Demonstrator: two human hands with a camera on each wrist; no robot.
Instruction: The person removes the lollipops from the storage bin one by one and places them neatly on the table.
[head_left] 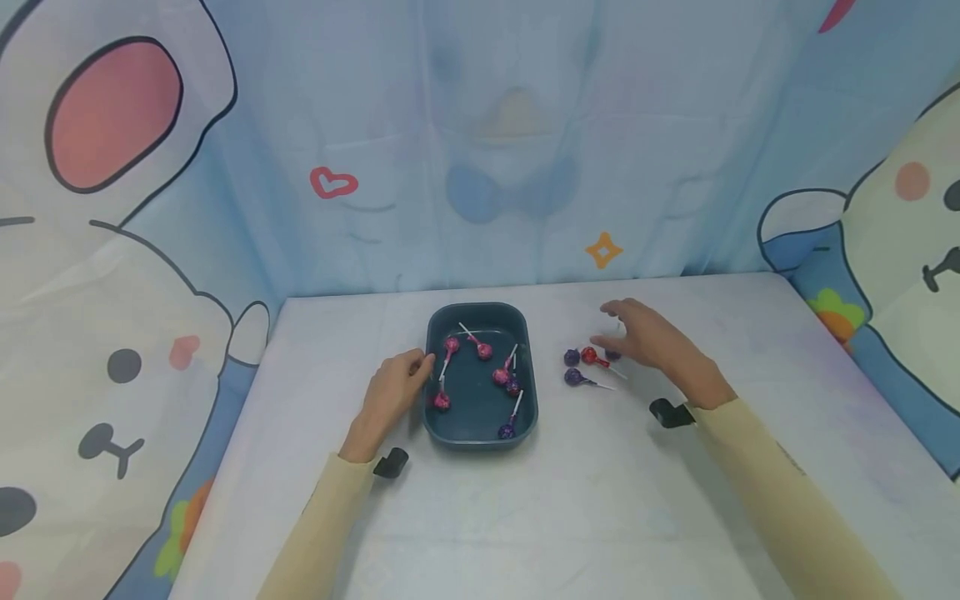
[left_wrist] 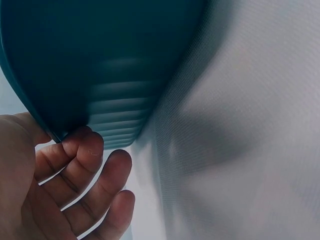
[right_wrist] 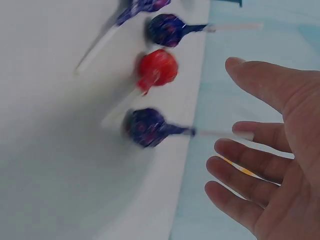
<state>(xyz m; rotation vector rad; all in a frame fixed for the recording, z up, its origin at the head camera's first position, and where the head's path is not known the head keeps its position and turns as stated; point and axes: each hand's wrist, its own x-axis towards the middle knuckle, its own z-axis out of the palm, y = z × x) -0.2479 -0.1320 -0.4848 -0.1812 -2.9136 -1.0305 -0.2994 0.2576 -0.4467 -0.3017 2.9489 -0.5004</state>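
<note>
My left hand (head_left: 393,392) pinches the left rim of a dark teal tray (head_left: 480,445); in the left wrist view, thumb and forefinger meet at the tray's edge (left_wrist: 30,107). Inside the tray lie several pink lollipops (head_left: 484,351) and purple lollipops (head_left: 507,432). To its right, my right hand (head_left: 656,342) hovers with fingers spread beside a small group of lollipops on the table. Among these are a red lollipop (right_wrist: 159,67) and several purple ones. The nearest purple lollipop (right_wrist: 148,127) has its white stick pointing toward my forefinger, apparently without being gripped.
A white cloth covers the table (head_left: 600,500). Behind it hangs a pale blue curtain (head_left: 375,233) printed with cartoon figures, which also runs along both sides. A dark wrist camera (head_left: 671,413) is strapped at my right cuff, and another wrist camera (head_left: 392,463) at my left.
</note>
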